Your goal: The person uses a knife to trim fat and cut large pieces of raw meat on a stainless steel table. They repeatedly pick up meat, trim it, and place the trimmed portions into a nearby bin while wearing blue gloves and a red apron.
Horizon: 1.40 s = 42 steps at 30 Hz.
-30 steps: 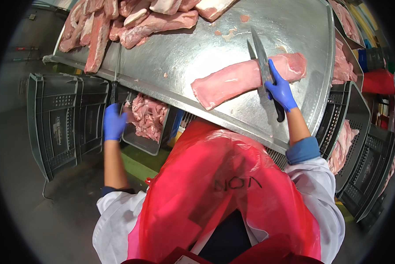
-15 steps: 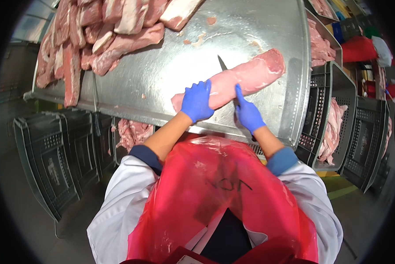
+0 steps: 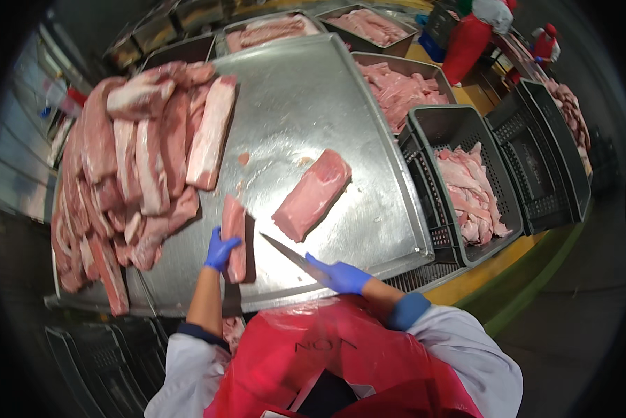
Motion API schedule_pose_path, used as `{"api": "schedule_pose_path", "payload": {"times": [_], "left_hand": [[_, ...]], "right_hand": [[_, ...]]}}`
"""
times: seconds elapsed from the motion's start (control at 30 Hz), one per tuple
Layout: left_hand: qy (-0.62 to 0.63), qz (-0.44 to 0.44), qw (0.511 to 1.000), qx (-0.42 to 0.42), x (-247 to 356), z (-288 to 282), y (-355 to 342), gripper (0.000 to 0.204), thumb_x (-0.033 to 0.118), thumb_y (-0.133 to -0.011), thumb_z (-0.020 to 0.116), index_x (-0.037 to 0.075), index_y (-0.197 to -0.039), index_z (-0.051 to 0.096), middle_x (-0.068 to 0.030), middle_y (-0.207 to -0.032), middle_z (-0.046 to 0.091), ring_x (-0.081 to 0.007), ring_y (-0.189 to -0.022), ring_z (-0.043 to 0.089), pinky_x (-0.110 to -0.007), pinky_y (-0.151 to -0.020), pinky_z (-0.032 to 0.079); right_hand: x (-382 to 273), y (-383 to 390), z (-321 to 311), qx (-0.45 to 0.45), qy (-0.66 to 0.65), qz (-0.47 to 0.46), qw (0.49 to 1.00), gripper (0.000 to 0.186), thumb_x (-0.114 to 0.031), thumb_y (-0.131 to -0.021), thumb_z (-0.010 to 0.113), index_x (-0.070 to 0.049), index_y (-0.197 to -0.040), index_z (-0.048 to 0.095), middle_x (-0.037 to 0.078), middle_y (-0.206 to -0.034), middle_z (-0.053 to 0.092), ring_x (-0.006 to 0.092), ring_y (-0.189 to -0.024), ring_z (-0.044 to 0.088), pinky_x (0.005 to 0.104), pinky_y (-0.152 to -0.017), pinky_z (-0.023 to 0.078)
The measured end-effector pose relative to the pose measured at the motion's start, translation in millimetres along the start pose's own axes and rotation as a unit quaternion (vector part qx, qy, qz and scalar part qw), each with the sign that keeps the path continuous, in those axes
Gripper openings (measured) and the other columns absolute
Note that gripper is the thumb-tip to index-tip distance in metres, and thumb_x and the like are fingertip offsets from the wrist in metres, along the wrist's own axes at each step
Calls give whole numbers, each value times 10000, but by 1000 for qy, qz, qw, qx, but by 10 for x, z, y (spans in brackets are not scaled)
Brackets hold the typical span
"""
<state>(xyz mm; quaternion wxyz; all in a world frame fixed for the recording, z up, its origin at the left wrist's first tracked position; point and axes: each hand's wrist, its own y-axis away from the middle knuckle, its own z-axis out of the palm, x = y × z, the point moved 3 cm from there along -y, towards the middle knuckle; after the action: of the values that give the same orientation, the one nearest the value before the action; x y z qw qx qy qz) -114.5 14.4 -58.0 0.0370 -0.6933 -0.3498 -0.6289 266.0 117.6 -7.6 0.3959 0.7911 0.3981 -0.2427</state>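
Near the front edge of the worktop (image 3: 285,104), the left hand (image 3: 220,249) pinches a narrow meat strip (image 3: 234,240) in its fingers, long axis running front to back. The right hand (image 3: 348,277) has its fingers wrapped round a knife (image 3: 292,254), tip toward the left edge. A thicker meat block (image 3: 313,195) slants toward the right edge.

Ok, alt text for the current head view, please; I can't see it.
At a metal table, the blue-gloved left hand holds a slim meat piece and the blue-gloved right hand a knife. A thicker piece lies beyond the knife; a large meat heap covers the table's left side.
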Motion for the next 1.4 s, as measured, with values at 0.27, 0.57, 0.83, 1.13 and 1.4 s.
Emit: {"api": "schedule_pose_path", "payload": {"times": [0.27, 0.57, 0.83, 1.13, 1.4], "left_hand": [[297, -10, 939, -173, 2397, 2123, -313, 786, 406, -883, 730, 14, -1487, 414, -151, -1382, 557, -298, -1272, 544, -427, -1089, 434], [-374, 292, 880, -10, 2381, 3332, -963, 978, 542, -808, 745, -69, -1475, 371, -332, -1398, 499, -422, -1276, 530, -450, -1116, 400], [-513, 30, 857, -33, 1600, 2460, -709, 951, 338, -677, 824, -45, -1446, 415, -292, -1272, 605, -421, -1179, 615, -456, -1009, 510], [488, -94, 843, -204, 963, 2375, -632, 763, 147, -797, 619, 36, -1513, 382, -178, -1411, 551, -394, -1319, 510, -512, -1163, 377], [402, 57, 835, -372, 4173, 4408, -1804, 301, 327, -938, 655, 133, -1165, 618, -69, -1133, 650, -243, -1034, 625, -414, -893, 543]], "right_hand": [[893, 1339, -953, 193, -199, 95, 956, 830, -214, -934, 625, -271, -1623, 165, 219, -843, 671, 251, -658, 610, 352, -702, 500], [1279, 1725, -1333, 265, -218, 60, 937, 793, -91, -946, 582, -145, -1623, 173, 96, -853, 659, 170, -774, 643, 303, -784, 502], [1530, 1758, -1045, 245, -256, 64, 933, 823, -5, -925, 581, -127, -1627, 168, 47, -879, 622, 86, -746, 551, 246, -730, 484], [1831, 1465, -918, 261, -372, 67, 888, 827, -29, -933, 578, -139, -1631, 150, 59, -1053, 665, 118, -867, 589, 274, -773, 485], [1423, 1117, -1445, 199, -178, 159, 951, 796, -71, -933, 576, -190, -1620, 192, 179, -1036, 702, 213, -753, 659, 342, -683, 517]]}}
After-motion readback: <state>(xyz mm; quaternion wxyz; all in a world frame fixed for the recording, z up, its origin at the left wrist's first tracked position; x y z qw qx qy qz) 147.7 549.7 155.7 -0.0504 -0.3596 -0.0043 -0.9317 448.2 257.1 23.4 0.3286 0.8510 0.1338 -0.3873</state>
